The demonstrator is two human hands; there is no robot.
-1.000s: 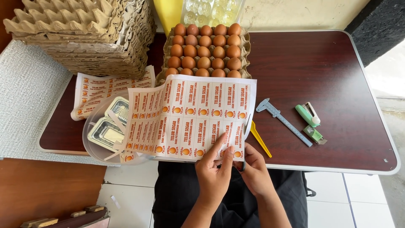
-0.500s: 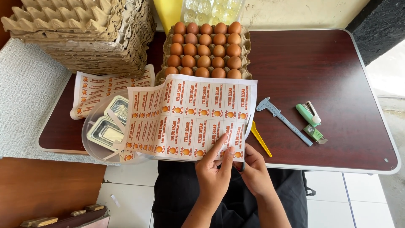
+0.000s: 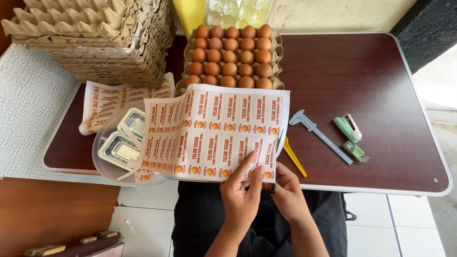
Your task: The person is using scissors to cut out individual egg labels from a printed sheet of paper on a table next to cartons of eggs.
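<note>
Dark brown table (image 3: 362, 81) fills the view, with an egg tray (image 3: 231, 56) at twelve o'clock. Over its near edge lies a printed label sheet (image 3: 214, 133), long axis running nine to three o'clock. At six o'clock, the left hand (image 3: 241, 194) pinches the sheet's near edge; the right hand (image 3: 287, 192) grips it just beside. A yellow-handled tool (image 3: 294, 163) sits at four o'clock.

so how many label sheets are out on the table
2. One label sheet is held at its near edge by the left hand and right hand. A second sheet lies flat beside the stack of empty egg trays. More may be hidden underneath.
</note>
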